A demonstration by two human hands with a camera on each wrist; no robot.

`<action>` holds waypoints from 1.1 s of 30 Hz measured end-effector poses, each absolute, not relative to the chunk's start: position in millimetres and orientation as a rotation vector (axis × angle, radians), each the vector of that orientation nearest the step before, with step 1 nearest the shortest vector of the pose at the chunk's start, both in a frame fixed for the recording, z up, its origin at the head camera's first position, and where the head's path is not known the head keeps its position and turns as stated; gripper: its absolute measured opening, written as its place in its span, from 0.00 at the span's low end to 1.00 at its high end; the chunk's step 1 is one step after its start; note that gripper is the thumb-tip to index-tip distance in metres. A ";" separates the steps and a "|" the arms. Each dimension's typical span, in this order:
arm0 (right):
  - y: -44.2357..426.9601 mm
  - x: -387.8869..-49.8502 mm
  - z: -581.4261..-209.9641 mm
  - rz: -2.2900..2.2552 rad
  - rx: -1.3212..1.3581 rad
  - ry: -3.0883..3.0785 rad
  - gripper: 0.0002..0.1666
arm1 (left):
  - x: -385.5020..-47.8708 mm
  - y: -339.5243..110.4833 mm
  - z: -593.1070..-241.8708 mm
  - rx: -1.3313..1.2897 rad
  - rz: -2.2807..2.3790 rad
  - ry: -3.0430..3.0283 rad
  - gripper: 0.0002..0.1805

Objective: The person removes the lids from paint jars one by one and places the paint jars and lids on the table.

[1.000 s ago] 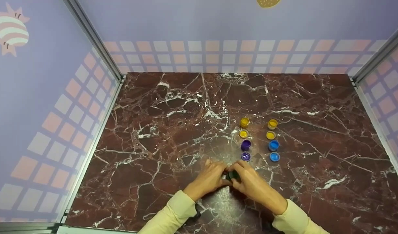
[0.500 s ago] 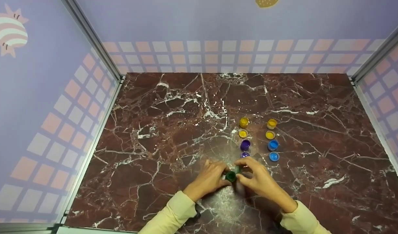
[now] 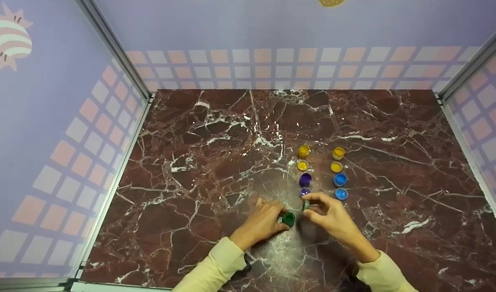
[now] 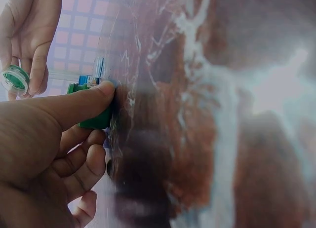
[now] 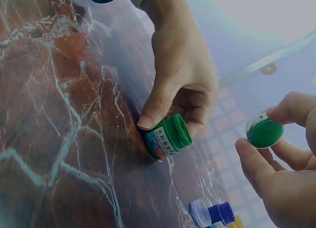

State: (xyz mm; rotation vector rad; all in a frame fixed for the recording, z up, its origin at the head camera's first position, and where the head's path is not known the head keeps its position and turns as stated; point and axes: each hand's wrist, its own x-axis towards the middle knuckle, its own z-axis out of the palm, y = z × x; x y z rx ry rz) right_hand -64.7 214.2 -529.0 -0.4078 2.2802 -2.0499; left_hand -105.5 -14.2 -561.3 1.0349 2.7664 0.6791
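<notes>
My left hand grips a small green paint jar standing on the marbled tabletop, thumb on one side and fingers on the other. The jar's mouth is uncovered, and in the right wrist view the green jar shows a printed label. My right hand pinches the jar's round lid on edge, a short way right of the jar. Green paint coats the inside of this lid in the right wrist view. Just beyond my right fingertips lies a purple-stained lid, partly covered by them.
Uncapped jars stand in two columns beyond my hands: a yellow jar and purple jar on the left, another yellow jar and a blue jar on the right. Their lids lie in front of them. Patterned panels enclose the table.
My right hand has lifted the lid off the green jar and moved right with it, baring the jar's mouth. My left hand keeps its grip on the jar in nearly the same spot.
</notes>
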 end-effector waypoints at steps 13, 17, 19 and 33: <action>234.3 -67.2 -522.7 -2.082 -0.331 2.273 0.21 | -111.0 4.4 -560.0 1.108 0.667 2.777 0.19; 237.0 -67.1 -521.1 -2.142 -0.275 2.237 0.21 | -111.5 10.4 -559.5 1.119 0.678 2.760 0.18; 237.6 -67.3 -520.2 -2.201 -0.245 2.210 0.21 | -112.2 13.7 -558.7 1.120 0.678 2.756 0.17; 248.4 -65.9 -519.0 -2.391 -0.182 2.082 0.25 | -115.6 33.4 -560.5 1.143 0.631 2.792 0.22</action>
